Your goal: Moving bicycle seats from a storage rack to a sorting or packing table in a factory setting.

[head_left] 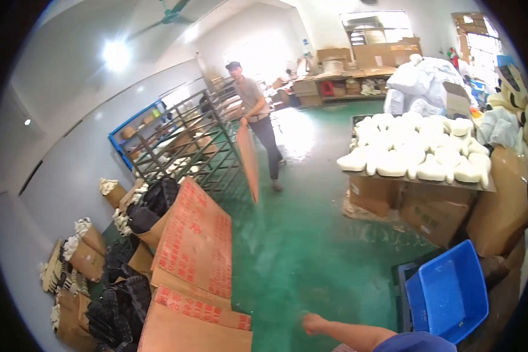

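Note:
Only one of my hands shows: my right hand (314, 322) at the bottom edge, on a bare forearm that comes out of a blue sleeve at the lower right. Its fingers look curled in and it holds nothing. It hangs over the green floor (311, 246), just right of flat orange-brown cardboard sheets (196, 243) that lean on open boxes. My left hand is out of view. Further back, another person (255, 111) stands holding a cardboard sheet (249, 161) upright on the floor.
Open cartons of black shoe soles (123, 293) line the left wall. A dark metal rack (188, 146) stands behind them. At the right is a table piled with white foam pieces (416, 152), with cardboard boxes (434, 214) under it and blue plastic crates (452, 293) nearer me.

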Motion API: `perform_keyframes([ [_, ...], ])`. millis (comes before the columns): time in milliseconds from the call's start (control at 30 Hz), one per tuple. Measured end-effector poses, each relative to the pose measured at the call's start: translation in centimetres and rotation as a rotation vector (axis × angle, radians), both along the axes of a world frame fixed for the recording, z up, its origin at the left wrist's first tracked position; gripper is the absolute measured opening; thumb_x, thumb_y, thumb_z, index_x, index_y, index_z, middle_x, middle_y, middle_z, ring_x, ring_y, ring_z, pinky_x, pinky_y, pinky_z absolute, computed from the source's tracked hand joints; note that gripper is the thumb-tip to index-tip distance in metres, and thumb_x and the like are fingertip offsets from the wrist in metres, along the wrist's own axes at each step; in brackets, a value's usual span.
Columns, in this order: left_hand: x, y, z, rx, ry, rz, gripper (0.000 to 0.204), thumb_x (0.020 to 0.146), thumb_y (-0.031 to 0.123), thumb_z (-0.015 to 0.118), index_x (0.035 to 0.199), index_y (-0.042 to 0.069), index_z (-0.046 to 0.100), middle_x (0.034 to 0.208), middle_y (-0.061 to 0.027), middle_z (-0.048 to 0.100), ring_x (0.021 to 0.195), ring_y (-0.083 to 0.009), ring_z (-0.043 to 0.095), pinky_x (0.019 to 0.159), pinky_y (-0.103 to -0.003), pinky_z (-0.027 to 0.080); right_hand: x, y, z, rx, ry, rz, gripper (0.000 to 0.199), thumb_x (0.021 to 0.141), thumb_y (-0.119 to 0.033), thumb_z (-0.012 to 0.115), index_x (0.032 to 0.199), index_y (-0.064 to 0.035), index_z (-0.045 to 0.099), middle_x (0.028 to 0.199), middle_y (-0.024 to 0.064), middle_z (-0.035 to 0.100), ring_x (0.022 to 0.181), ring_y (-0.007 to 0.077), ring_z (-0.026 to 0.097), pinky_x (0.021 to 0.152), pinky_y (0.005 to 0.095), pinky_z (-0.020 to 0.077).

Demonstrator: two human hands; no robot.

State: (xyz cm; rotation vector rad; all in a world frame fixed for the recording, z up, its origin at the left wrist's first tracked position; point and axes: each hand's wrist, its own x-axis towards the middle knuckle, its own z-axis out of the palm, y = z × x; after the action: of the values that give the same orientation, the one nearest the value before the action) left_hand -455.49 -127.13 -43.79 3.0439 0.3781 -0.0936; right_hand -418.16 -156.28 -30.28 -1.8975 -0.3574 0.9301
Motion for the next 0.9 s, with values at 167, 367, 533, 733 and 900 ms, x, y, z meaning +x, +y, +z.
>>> perform_keyframes([
  [167, -0.7, 2.6, 3.9, 0.076, 0.038, 0.071, 0.031, 0.082, 0.031, 0.058, 0.105, 0.012, 0.066, 0.104, -0.0161, 0.065, 0.092, -0.0313, 0.061, 0.072, -0.046, 0.049, -7.1, -7.8, -19.3, -0.416, -0.612, 1.018, 0.013, 0.065, -0.016, 0.066, 0.076, -0.0091, 0.066, 0.072, 0.0129, 0.064, 0.063, 0.0264, 0.061, 0.059, 0.0379, 0.0493],
  [367, -6.9, 2.4, 4.9, 0.115, 0.11, 0.211, 0.032, 0.082, 0.031, 0.058, 0.106, 0.012, 0.066, 0.105, -0.0161, 0.065, 0.092, -0.0315, 0.061, 0.072, -0.046, 0.049, -5.5, -8.3, -19.8, -0.301, -0.079, 0.399, 0.002, 0.058, -0.013, 0.063, 0.06, -0.0123, 0.063, 0.06, 0.0063, 0.061, 0.054, 0.0227, 0.06, 0.051, 0.0352, 0.0492],
  [533, -18.2, -0.4, 3.4, 0.121, 0.187, 0.397, 0.032, 0.082, 0.031, 0.058, 0.106, 0.012, 0.066, 0.105, -0.016, 0.065, 0.093, -0.0316, 0.061, 0.073, -0.047, 0.049, -7.4, -2.3, -5.4, -0.354, 0.096, 0.182, 0.007, 0.062, -0.017, 0.06, 0.062, -0.011, 0.064, 0.061, 0.0065, 0.063, 0.054, 0.0217, 0.061, 0.052, 0.0354, 0.05],
  [733, -33.0, -6.5, 3.2, 0.086, 0.273, 0.565, 0.032, 0.082, 0.031, 0.058, 0.107, 0.012, 0.065, 0.106, -0.016, 0.065, 0.093, -0.0318, 0.061, 0.073, -0.047, 0.049, -13.9, 3.5, -8.9, -0.231, -0.298, 0.696, 0.008, 0.063, -0.014, 0.057, 0.061, -0.0113, 0.064, 0.064, 0.0067, 0.065, 0.055, 0.0248, 0.06, 0.054, 0.0367, 0.0504],
  [900, -48.8, -16.6, 1.7, 0.01, 0.358, 0.748, 0.033, 0.081, 0.031, 0.058, 0.108, 0.012, 0.065, 0.107, -0.0159, 0.065, 0.093, -0.032, 0.061, 0.073, -0.047, 0.049, -25.4, 7.8, -9.6, -0.096, -0.531, 0.881, 0.01, 0.064, -0.017, 0.06, 0.067, -0.0116, 0.068, 0.069, 0.0111, 0.066, 0.066, 0.0273, 0.064, 0.058, 0.04, 0.0506],
])
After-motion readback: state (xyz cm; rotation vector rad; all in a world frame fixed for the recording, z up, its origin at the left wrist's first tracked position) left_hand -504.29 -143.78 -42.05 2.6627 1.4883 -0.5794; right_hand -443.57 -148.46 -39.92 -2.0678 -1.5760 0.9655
